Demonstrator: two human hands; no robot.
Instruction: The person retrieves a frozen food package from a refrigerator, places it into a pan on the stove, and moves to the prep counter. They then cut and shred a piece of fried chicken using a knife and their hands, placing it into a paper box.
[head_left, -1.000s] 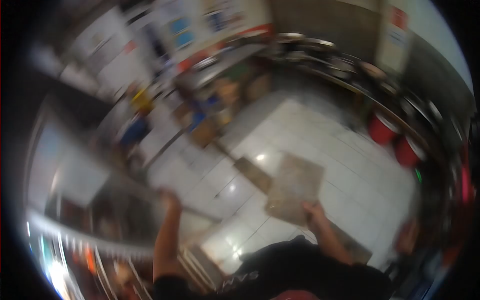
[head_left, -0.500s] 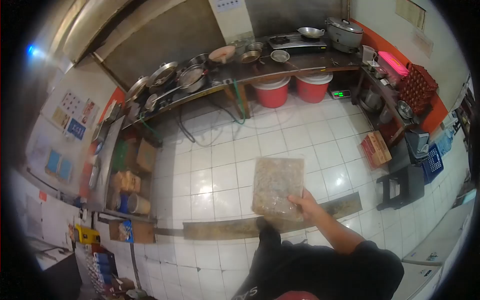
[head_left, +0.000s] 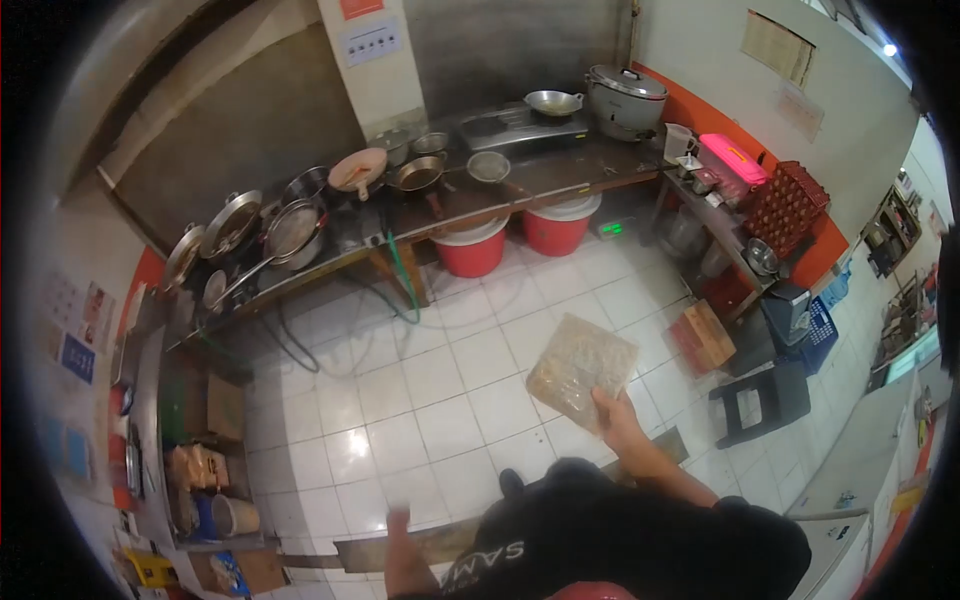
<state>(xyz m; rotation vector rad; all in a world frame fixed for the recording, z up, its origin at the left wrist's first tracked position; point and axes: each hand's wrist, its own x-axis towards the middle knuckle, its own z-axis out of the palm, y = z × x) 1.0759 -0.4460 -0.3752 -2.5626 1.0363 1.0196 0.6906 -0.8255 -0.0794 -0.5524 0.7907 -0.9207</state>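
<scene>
Plastic bag (head_left: 580, 368) gripped in right hand (head_left: 617, 418); left hand (head_left: 400, 530) blurred, cannot tell whether open.

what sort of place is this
Probably a small commercial kitchen: pans line the long counter, a large lidded pot stands at its far end, and two red lidded buckets sit underneath.

A flat, roughly square plastic bag (head_left: 578, 368), clear and shiny, holds pale brownish contents too indistinct to identify. Gripped at its near right edge by the right hand (head_left: 617, 418), it sits cornerwise above the white tiled floor (head_left: 405, 385).
</scene>
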